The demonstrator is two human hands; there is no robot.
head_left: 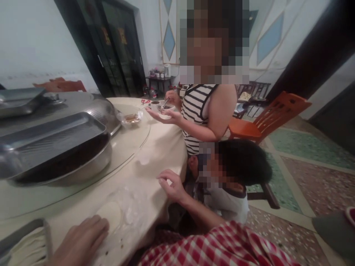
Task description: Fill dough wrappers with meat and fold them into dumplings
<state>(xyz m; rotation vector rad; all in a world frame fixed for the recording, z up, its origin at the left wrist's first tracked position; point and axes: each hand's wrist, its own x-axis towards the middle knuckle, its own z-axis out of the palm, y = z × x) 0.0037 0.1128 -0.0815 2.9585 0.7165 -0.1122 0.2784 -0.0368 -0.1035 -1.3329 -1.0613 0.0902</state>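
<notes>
Pale, flat, seemingly smooth dough round point(113, 215) touches the left hand point(83, 236), grip impossible to tell; right hand point(174, 186), grip apart.

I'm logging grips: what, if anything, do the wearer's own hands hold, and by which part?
The left hand touches the dough round at its left edge; any grip is unclear. The right hand holds nothing visible.
</notes>
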